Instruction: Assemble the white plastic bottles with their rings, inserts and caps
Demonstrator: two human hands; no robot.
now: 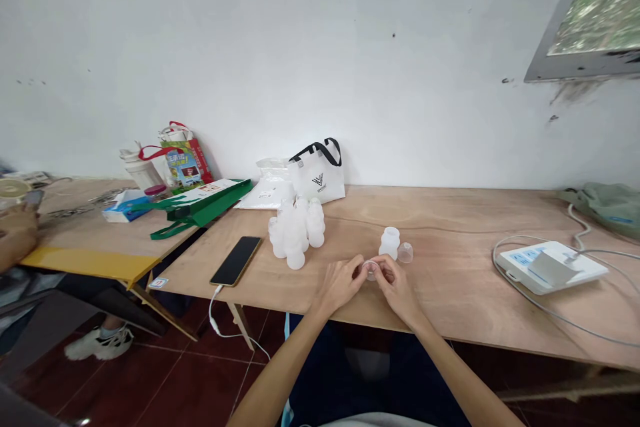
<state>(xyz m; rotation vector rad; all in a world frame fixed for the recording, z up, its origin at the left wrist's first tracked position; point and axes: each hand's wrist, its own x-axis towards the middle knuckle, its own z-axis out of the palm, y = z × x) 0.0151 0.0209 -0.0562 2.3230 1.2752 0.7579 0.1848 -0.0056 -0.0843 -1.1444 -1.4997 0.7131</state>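
Near the table's front edge, my left hand [344, 281] and my right hand [396, 282] meet, fingertips pinched on a small clear plastic piece [371, 268]. Fingers partly cover it, and its exact kind is too small to make out. Just beyond my right hand stands a frosted white plastic bottle [389, 241] with an open top. Beside this bottle a clear dome-shaped cap [405, 253] rests on the wood. To the left of my hands is a cluster of several similar frosted bottles [296, 230], standing close together.
A phone [236, 260] with a charging cable lies left on the wooden table [460, 227]. Behind are a white tote bag [317, 177] and a plastic packet [267, 190]. At right sits a white power box [553, 267] with cables. Another person's hand [19, 230] shows far left.
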